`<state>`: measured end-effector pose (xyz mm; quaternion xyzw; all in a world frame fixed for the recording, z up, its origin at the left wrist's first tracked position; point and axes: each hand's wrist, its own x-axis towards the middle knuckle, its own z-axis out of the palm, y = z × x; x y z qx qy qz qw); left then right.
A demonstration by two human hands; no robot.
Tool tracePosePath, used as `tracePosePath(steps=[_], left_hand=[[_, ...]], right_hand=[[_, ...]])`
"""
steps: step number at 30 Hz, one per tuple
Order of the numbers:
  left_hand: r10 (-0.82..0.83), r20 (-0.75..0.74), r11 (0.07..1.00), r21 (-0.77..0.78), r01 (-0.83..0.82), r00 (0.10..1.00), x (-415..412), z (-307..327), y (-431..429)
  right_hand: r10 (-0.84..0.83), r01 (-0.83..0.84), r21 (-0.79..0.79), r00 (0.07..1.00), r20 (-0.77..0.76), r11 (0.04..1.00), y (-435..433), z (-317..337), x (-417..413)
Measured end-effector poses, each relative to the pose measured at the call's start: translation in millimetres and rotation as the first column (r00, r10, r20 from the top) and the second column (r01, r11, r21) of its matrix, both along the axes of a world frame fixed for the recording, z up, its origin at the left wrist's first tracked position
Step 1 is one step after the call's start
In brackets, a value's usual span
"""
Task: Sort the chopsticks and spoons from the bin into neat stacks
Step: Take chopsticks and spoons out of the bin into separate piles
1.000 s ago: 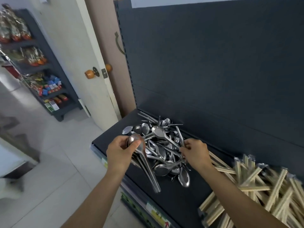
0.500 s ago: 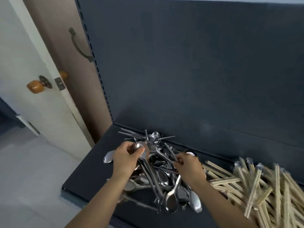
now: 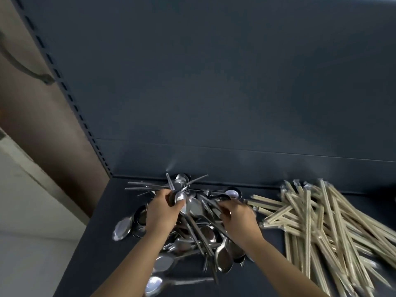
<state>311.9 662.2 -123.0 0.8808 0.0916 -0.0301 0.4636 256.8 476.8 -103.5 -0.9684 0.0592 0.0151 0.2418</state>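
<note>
Spoon pile (image 3: 222,258) on shelf (image 3: 96,243), chopsticks (image 3: 321,221) just right of it
Left hand (image 3: 162,211) grip clamped on stacked spoons (image 3: 182,199) above pile; right hand (image 3: 240,219) in pile, grip state blurred, cannot tell

My feed is dim: the dark back panel (image 3: 214,82) soaks up the soft light. Small glare spots flash off the spoons (image 3: 222,258). The chopsticks (image 3: 321,221) smear with motion blur toward the right edge, and the wide lens bends the slotted upright (image 3: 64,86) on the left.

A dark shelf (image 3: 96,243) meets its back panel (image 3: 214,82), beside a brown door (image 3: 42,125).
</note>
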Motion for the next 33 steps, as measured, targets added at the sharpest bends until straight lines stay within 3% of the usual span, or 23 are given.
tracePosePath(steps=[9, 16, 25, 33], left_hand=[[-0.097, 0.002, 0.981, 0.171, 0.095, 0.995, 2, 0, 8], [-0.256, -0.007, 0.883, 0.405, 0.237, 0.967, -6, 35, -11], [-0.534, 0.094, 0.721, 0.57, 0.395, 0.84, -59, 61, -128], [-0.594, 0.191, 0.735, 0.525, 0.43, 0.782, -135, 68, -255]], right_hand=[[-0.028, 0.022, 0.056, 0.993, 0.113, 0.998, -6, -3, -14], [-0.027, 0.028, -0.008, 0.985, 0.173, 1.0, -46, 22, -39], [-0.153, 0.162, -0.019, 0.961, 0.231, 0.987, -162, 60, -107], [-0.242, 0.251, 0.009, 0.922, 0.303, 0.968, -310, 79, -201]])
